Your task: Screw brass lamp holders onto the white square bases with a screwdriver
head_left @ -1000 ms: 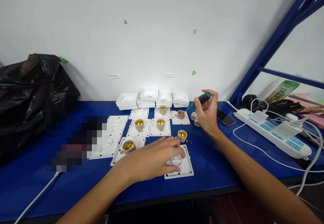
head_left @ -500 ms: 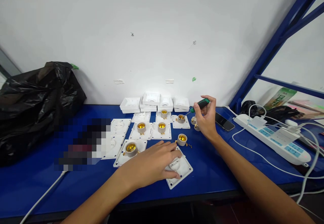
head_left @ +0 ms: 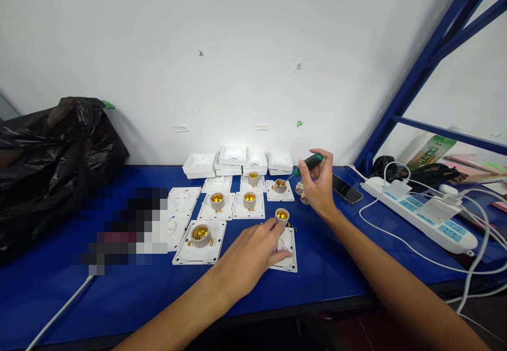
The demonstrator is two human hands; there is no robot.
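Note:
My right hand (head_left: 317,182) is closed around a screwdriver (head_left: 309,165) with a green and black handle. Its thin shaft slants down left to the lamp socket (head_left: 280,186) on a white square base plate (head_left: 271,196). My left hand (head_left: 257,248) has its thumb apart from the fingers, over a nearer base plate (head_left: 290,250) that it partly covers. Its fingertips reach the rim of a loose round lamp socket (head_left: 282,216) with a brass-coloured inside; whether they touch it is hard to tell. Small brass pieces lie beside that socket.
Several plates with sockets, such as one socket (head_left: 201,234) at front left, cover the middle. White box covers (head_left: 233,154) are stacked by the wall. A phone (head_left: 347,189), a power strip (head_left: 420,213) with cables, and a black plastic bag (head_left: 59,171) flank the work.
The near base plate has turned from a diamond angle to nearly square. My left hand has shifted from that plate up toward the loose socket. The screwdriver stays at the far socket.

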